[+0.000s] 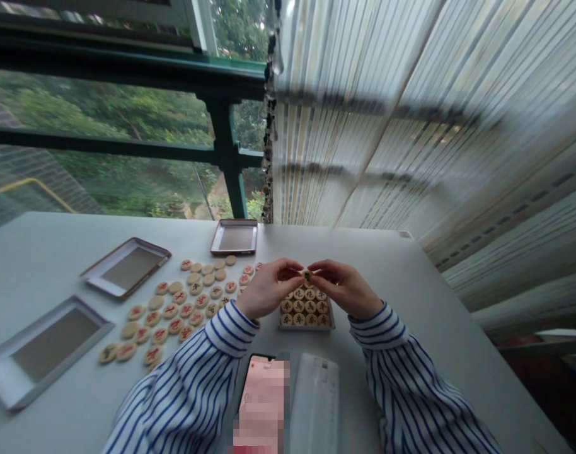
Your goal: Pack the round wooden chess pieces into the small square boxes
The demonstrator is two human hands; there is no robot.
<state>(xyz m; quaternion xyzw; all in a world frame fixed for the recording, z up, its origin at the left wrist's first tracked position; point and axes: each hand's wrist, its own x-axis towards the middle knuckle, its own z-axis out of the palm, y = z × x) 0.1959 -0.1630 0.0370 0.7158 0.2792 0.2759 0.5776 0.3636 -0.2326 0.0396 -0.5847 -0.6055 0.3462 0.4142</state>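
My left hand (266, 287) and my right hand (345, 287) meet above a small box (306, 326) of round wooden chess pieces. Both pinch one round wooden piece (307, 274) between their fingertips. The box under them holds several pale discs with dark characters, packed in rows. Both wrists wear blue-and-white striped sleeves.
Several loose wooden pieces (184, 302) with red characters lie spread on the white table (51, 252) to the left. Three shallow box lids or trays sit at the left (42, 347), centre-left (125, 266) and back (234, 237). A phone (262, 403) and a white case (316, 403) lie near me. Window and blinds stand behind.
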